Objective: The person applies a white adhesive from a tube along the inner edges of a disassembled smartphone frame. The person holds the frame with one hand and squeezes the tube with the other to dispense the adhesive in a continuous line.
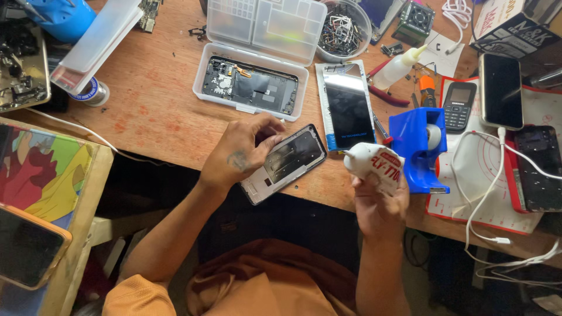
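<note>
Left hand (237, 157) at centre frame pinches the phone frame (285, 162), fingers closed on its upper-left edge; the frame lies tilted at the counter's (158, 99) front edge, partly overhanging it. Right hand (380, 205), lower right of centre, is wrapped tight around a white glue tube (374, 164), nozzle pointing left toward the frame but still apart from it.

To do this step well, as I judge it: keep the frame pinned flat, bring the nozzle down to the rim, squeeze lightly, run a thin even bead, and keep glue off the inner parts.

Surface: worn wooden counter, cluttered.
- Upper centre: open clear plastic case (252, 82) with a phone board inside.
- Just right of it: screen panel (348, 108) lying flat.
- Right of centre: blue tape dispenser (418, 149), just beside the tube.
- Far right: keypad phone (458, 105), a smartphone (501, 90) and white cable (486, 193) on a red-and-white mat (497, 175).
- Top: bowl of small metal parts (342, 29), squeeze bottle (398, 67).
- Lower left: side table with colourful cover (41, 169) and another phone (26, 246).

Room: dark under the counter; the person wears an orange shirt.
</note>
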